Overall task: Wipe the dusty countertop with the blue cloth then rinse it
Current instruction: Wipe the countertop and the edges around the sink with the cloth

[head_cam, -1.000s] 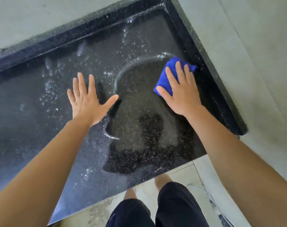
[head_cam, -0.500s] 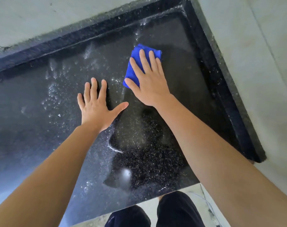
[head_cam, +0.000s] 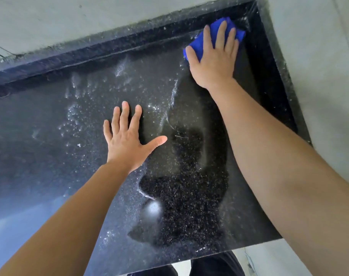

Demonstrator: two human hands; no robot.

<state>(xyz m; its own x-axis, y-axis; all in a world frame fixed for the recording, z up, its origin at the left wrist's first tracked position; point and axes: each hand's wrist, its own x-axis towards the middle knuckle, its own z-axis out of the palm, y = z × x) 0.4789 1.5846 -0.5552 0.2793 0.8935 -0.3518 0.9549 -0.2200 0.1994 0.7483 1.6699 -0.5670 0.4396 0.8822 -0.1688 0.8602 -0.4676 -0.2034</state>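
Observation:
The black speckled countertop (head_cam: pixel 50 156) fills most of the view, grey with dust on the left and darker where it has been wiped at the centre and right. My right hand (head_cam: pixel 215 60) presses flat on the folded blue cloth (head_cam: pixel 197 43) in the far right corner, close to the raised back lip. Most of the cloth is hidden under the fingers. My left hand (head_cam: pixel 127 142) lies flat on the dusty middle of the counter, fingers spread, holding nothing.
A raised black lip (head_cam: pixel 110 46) runs along the back and right sides against pale walls (head_cam: pixel 318 76). The counter's front edge is at the bottom, with dark trousers (head_cam: pixel 215 265) and a light floor below it.
My right hand has slid the blue cloth from the counter's middle up and right into the far corner. My left hand has stayed flat at about the same spot.

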